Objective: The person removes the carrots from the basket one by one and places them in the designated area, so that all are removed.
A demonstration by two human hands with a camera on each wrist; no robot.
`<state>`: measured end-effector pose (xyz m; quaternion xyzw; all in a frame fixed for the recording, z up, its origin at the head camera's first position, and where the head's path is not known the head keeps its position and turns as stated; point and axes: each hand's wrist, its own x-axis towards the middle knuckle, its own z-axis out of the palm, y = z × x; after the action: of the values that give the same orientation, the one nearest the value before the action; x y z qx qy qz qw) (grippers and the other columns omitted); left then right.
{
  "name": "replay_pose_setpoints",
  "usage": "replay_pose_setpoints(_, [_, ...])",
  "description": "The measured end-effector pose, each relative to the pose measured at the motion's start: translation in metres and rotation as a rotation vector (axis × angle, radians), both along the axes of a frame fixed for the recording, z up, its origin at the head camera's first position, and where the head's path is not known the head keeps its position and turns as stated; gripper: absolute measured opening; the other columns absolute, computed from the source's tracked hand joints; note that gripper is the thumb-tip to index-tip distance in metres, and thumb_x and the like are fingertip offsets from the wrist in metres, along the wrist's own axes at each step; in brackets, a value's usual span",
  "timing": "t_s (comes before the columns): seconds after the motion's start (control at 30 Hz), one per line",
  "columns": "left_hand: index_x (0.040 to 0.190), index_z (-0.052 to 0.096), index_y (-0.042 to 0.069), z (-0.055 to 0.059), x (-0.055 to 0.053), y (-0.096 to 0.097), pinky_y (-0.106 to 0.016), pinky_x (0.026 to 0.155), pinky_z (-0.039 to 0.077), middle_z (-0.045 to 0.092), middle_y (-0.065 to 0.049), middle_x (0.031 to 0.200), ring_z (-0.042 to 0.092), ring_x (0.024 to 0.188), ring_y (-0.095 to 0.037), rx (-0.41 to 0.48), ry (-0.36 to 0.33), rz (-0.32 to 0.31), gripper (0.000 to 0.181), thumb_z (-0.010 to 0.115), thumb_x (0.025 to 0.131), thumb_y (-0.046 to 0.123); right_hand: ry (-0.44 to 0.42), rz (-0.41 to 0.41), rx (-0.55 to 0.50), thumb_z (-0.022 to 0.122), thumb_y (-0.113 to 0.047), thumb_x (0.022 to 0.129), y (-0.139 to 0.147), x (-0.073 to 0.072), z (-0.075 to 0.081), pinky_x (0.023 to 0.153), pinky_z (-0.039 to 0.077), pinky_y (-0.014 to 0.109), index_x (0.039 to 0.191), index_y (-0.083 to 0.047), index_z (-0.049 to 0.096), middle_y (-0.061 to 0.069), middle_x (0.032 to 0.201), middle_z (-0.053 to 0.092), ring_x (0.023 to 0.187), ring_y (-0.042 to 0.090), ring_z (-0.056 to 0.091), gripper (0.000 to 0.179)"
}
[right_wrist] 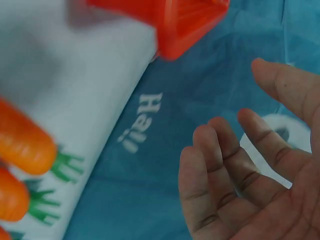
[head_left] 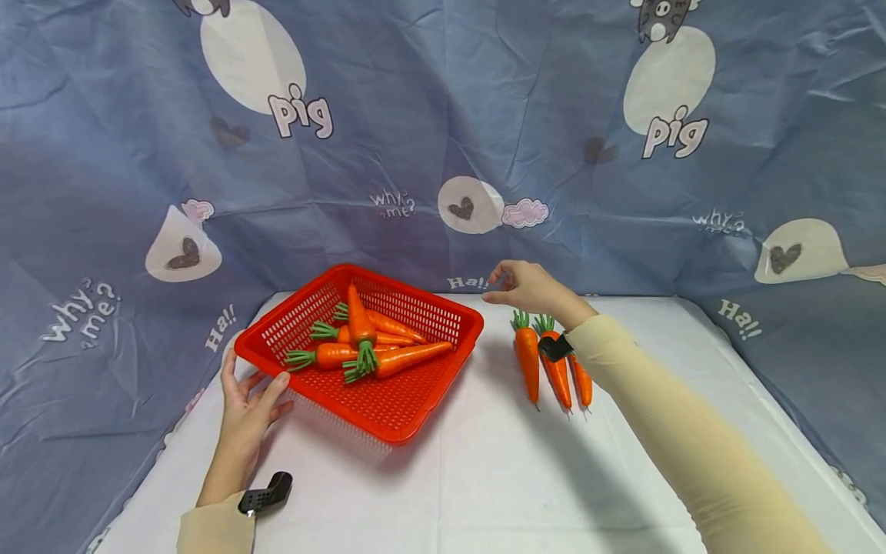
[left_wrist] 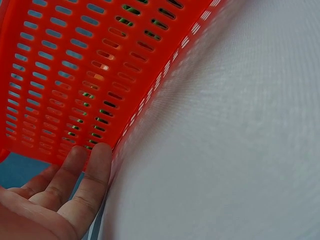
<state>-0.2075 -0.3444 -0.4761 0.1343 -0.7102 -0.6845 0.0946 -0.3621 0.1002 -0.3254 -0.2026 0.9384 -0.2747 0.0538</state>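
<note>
Red plastic basket (head_left: 391, 402) of carrots (head_left: 415, 358) sits on the bench (head_left: 505, 477); left hand (head_left: 248, 408) touches its eight-o'clock corner, grip loose and uncurled; right hand (head_left: 531, 289), at two o'clock, parted, empty. Lifting from one side could spill carrots.

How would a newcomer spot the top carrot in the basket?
On the white table, find the red basket at the left hand. Inside, the top carrot lies across other carrots. Its tip points to the back rim, while its neighbours' tips point right.
</note>
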Motion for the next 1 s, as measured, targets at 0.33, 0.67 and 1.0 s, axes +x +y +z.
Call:
replay_pose_setpoints(0.33, [0.164,-0.014,0.057,0.001,-0.001,-0.001,-0.019,0.081,0.064,0.018,-0.016,0.173,0.056,0.114,0.002,0.002,-0.005,0.005,0.104,0.068,0.106,0.032,0.003,0.137,0.024,0.081,-0.029,0.097,-0.070,-0.003,0.007,0.092,0.056,0.039,0.124,-0.008,0.067,0.010,0.105,0.071,0.100,0.025,0.066,0.037])
replay_pose_setpoints(0.67, [0.162,-0.015,0.060,0.000,-0.002,-0.001,-0.020,0.083,0.064,0.018,-0.013,0.173,0.054,0.120,-0.003,0.009,-0.025,-0.003,0.103,0.068,0.106,0.032,-0.056,0.199,0.028,0.084,-0.025,0.095,-0.118,-0.002,-0.013,0.081,0.047,0.030,0.128,-0.005,0.067,0.001,0.088,0.058,0.083,0.016,0.054,0.042])
replay_pose_setpoints(1.0, [0.164,-0.014,0.056,0.000,-0.001,-0.002,-0.020,0.080,0.064,0.022,-0.016,0.172,0.062,0.106,0.006,-0.007,-0.007,0.015,0.104,0.069,0.106,0.030,-0.093,0.235,0.084,0.085,-0.023,0.094,-0.146,-0.003,-0.030,0.084,0.049,0.030,0.130,-0.004,0.068,0.003,0.095,0.062,0.089,0.019,0.056,0.045])
